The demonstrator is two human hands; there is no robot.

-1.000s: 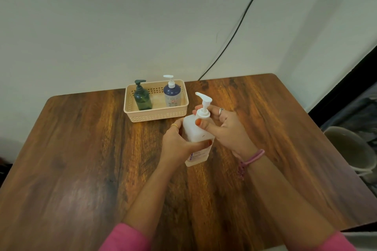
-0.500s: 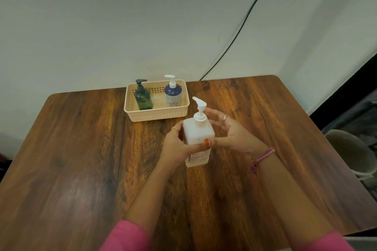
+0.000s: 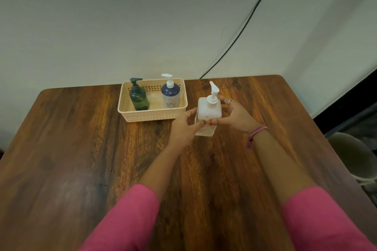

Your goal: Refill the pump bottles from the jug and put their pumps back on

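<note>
A white square pump bottle with its white pump fitted is upright just right of the basket, over the table. My left hand grips its left side, thumb on the front. My right hand grips its right side, thumb on the front and fingers behind. A green pump bottle and a dark blue pump bottle stand upright in the beige basket, both with pumps on. No jug is in view.
The brown wooden table reaches the wall at the back. A black cable runs down the wall behind the table. A pale chair stands past the table's right edge.
My right hand has dropped from the pump collar to the bottle's side. Both hands have carried the white bottle away from me, closer to the basket.
</note>
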